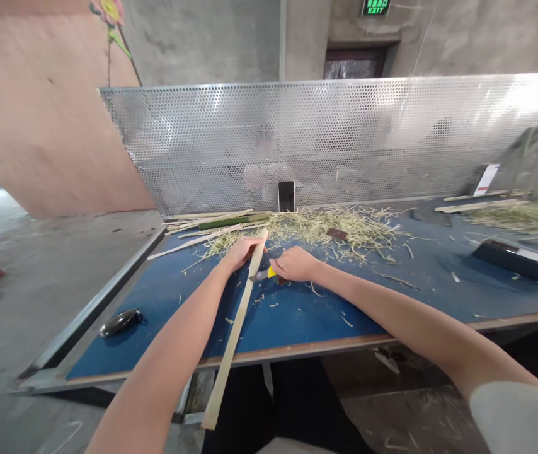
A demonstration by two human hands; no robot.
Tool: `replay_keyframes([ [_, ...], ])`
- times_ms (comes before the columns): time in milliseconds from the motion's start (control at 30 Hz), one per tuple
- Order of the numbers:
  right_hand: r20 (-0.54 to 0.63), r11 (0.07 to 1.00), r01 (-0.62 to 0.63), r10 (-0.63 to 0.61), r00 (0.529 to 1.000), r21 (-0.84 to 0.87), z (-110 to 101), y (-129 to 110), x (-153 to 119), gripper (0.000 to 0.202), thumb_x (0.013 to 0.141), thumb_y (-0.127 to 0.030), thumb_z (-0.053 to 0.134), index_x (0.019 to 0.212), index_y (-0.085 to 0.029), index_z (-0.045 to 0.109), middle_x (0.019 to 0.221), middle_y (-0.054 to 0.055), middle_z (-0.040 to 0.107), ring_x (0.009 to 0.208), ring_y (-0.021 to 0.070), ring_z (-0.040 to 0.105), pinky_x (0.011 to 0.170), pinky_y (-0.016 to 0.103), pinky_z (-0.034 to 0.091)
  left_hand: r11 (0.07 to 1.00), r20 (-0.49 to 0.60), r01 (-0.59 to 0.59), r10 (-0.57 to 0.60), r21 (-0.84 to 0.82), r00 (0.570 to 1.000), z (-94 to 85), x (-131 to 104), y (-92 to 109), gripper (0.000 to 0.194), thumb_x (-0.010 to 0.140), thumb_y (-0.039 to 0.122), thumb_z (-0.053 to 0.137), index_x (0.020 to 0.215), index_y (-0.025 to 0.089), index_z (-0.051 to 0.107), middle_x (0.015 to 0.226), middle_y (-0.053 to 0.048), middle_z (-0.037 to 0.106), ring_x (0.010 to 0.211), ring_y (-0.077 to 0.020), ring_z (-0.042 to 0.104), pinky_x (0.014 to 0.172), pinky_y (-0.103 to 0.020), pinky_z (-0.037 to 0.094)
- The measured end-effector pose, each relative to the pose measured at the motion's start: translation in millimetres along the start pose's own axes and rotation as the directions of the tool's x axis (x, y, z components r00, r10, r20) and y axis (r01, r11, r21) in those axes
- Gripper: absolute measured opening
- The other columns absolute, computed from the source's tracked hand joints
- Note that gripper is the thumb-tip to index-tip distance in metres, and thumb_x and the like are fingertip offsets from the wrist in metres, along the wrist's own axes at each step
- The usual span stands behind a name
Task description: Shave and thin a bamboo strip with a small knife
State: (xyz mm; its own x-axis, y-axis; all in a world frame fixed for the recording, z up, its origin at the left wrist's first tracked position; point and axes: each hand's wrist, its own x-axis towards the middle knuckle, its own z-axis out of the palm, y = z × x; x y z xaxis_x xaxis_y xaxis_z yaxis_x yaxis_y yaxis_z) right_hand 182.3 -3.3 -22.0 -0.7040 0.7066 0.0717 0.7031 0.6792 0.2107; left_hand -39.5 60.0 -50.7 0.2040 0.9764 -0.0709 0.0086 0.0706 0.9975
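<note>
Counter (307,328), blue-topped, stretching from eight o'clock to three; perforated metal screen (250,142) upright along its far side, at twelve. Heap of pale shavings (316,226) from the centre toward three. Bamboo strip (234,331) slanting from the centre down toward seven, lower end jutting past the counter's near edge with no support visible there. Right hand (295,263) toward half past four, fingers clenched around a yellow-handled knife (271,272). Left hand (241,253) toward eight, fingers grasping the strip near its far end; grip underneath hidden, impossible to tell. Blade (260,275) aimed toward nine at the strip's right-hand edge; contact or narrow gap too fine to tell. Main risk: a cut to the left fingers, just beyond the blade toward eleven, from a slip under hard pressure. Also possible: twisting from the unsupported end, or splitting from too steep a bite.
</note>
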Motion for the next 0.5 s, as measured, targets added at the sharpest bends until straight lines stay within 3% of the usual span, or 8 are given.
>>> replay_keyframes([
  [133,0.002,0.992,-0.121,0.121,0.993,-0.031,1.5,4.4,3.0,0.058,0.121,-0.028,0.028,0.139,-0.014,0.081,0.108,0.018,0.087,0.099,0.0293,0.082,0.081,0.036,0.051,1.0,-0.007,-0.02,0.02,-0.007,1.0,2.3,-0.7,1.3,0.025,0.088,0.031,0.079,0.105,0.015,0.087,0.077,-0.008,0.081,0.073,-0.024,0.071,0.07,-0.032,0.055],
  [333,0.011,0.998,0.052,-0.051,0.999,-0.019,1.9,2.6,0.6,0.065,0.122,-0.036,0.03,0.105,-0.014,0.088,0.097,0.017,0.086,0.093,0.028,0.082,0.083,0.036,0.051,1.0,0.015,-0.001,0.001,0.008,1.0,2.2,-1.5,2.1,0.023,0.088,0.036,0.08,0.101,0.017,0.087,0.078,-0.008,0.081,0.068,-0.0224,0.068,0.064,-0.031,0.051],
  [500,0.002,0.991,-0.12,0.12,0.993,-0.062,-1.2,4.4,0.9,0.057,0.121,-0.027,0.028,0.136,-0.013,0.082,0.107,0.018,0.087,0.099,0.0308,0.083,0.079,0.037,0.052,0.999,0.004,-0.033,0.033,0.011,0.999,2.6,-0.9,1.0,0.016,0.088,0.032,0.08,0.092,0.017,0.086,0.078,-0.008,0.081,0.078,-0.0252,0.074,0.071,-0.032,0.054],
])
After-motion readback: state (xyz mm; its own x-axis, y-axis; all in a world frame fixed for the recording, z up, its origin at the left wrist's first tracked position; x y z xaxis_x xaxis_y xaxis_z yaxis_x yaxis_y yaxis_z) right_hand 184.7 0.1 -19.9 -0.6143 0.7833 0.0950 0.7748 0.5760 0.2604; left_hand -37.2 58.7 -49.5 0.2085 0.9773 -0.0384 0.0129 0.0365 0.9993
